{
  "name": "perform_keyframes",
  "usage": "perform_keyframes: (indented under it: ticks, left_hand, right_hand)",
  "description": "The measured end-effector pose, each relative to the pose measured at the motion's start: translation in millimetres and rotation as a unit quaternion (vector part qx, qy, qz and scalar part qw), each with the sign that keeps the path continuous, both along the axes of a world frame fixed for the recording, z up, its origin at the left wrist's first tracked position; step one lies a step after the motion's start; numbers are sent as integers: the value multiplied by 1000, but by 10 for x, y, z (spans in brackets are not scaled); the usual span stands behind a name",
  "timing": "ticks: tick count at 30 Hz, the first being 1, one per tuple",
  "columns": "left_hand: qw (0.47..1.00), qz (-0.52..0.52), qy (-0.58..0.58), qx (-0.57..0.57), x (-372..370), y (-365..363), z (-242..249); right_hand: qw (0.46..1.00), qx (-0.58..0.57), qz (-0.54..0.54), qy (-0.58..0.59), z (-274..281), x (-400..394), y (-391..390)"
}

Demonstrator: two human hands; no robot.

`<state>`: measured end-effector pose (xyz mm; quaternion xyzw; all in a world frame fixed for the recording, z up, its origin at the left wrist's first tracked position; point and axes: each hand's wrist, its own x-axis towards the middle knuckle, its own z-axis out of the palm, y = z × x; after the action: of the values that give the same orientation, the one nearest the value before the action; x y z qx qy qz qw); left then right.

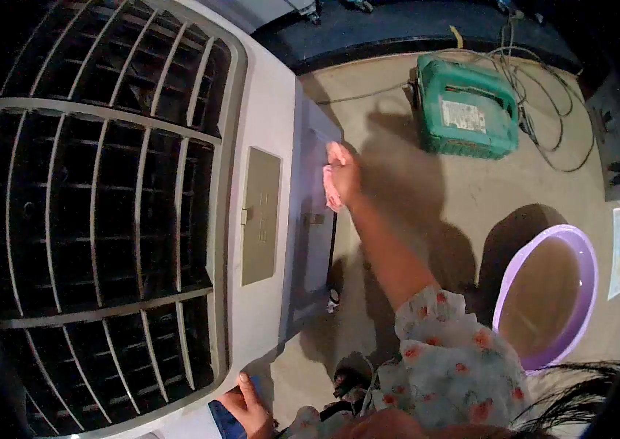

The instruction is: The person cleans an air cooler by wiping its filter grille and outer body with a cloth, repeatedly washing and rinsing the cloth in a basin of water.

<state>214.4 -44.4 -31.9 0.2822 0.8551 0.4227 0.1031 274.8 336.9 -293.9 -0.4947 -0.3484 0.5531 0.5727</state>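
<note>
A large white air cooler [262, 95] with a dark louvred grille [123, 197] fills the left of the head view. My right hand [348, 179] is closed around a pink cloth [332, 192], which lies against the cooler's bluish side panel [310, 183]. At the lower corner of the cooler, my left hand [248, 411] grips its edge, thumb up and the other fingers partly hidden. A beige panel [262, 216] is set in the white frame between the grille and the side panel.
A green machine [468, 110] with a handle and a label stands on the floor [397, 197] at the upper right, a loose cable [562, 117] coiled beside it. Murky water shows in a purple basin [588, 274] at the right. Dark matting [397, 22] lies along the back.
</note>
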Motion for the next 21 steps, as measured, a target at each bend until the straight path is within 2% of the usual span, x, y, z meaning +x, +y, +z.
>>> perform_keyframes:
  ticks: [1, 2, 3, 4, 6, 9, 11, 12, 13, 15, 16, 19, 20, 21]
  left_hand:
    - [1000, 7, 11, -3, 88, 90, 42]
    - [1000, 13, 23, 0, 120, 166, 54]
    - [1000, -4, 18, 1, 87, 171, 45]
    - [1000, -20, 12, -5, 32, 139, 50]
    - [999, -35, 13, -2, 5, 93, 29]
    - [998, -40, 41, 14, -59, 43, -28]
    - [998, -46, 52, 3, -220, -18, -123]
    - [998, -37, 55, -2, -153, 24, -89]
    - [999, -24, 45, 1, -108, 45, -67]
    - [1000, 4, 28, -2, -18, 24, -30]
    - [999, -1, 32, 1, 16, -28, -2]
    - [999, -33, 39, 16, -75, 55, -58]
    - [998, -21, 51, -19, -80, 46, -23]
    - [997, -7, 60, -52, -67, 35, 4]
  right_hand:
    - [991, -64, 62, 99, -160, 78, 9]
    - [980, -113, 71, 149, -608, -45, 116]
    - [964, -162, 83, 196, -565, -48, 180]
    - [986, -81, 69, 126, -545, -29, 139]
    - [995, -30, 22, 89, -751, 3, 429]
    - [998, -57, -9, 2, -124, 148, 454]
    - [991, 75, -65, -85, -542, -25, 939]
    - [986, 58, -69, -140, -503, -81, 1039]
    - [987, 85, -55, -123, -283, -54, 1018]
    - [988, 130, -23, -84, 551, 206, 730]
    - [989, 126, 65, -30, 872, 333, 592]
    - [980, 36, 121, 156, 806, 400, 759]
    - [974, 70, 135, 170, 580, 310, 911]
    - [986, 90, 97, 103, 630, 264, 899]
